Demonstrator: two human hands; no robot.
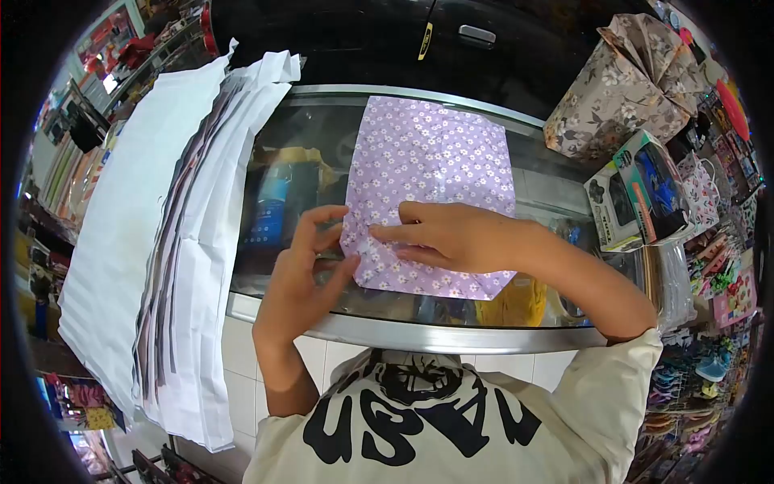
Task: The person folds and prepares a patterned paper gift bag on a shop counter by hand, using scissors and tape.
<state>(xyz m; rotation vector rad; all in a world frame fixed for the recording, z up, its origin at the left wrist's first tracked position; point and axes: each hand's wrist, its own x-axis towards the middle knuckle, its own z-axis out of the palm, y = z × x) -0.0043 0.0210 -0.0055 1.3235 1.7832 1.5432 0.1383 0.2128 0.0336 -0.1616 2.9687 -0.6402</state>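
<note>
A flat, folded sheet of purple wrapping paper [431, 153] with small white flowers lies on the glass counter [314, 113]. My left hand [300, 270] is at its left edge, fingers apart and curved, the tips touching or very near the paper. Across the lower part of the sheet rests my right hand [455, 236], its fingers stretched to the left and lying on the paper close to the left edge. Neither hand appears to grip anything. The underside of the right hand is hidden.
To the left lies a thick stack of large paper sheets [137, 234], overhanging the counter's front edge. A floral-wrapped package [617, 97] and a boxed toy [637, 194] stand on the right. Goods show under the glass, including a blue package [270, 206]. Behind are black cabinet doors [363, 40].
</note>
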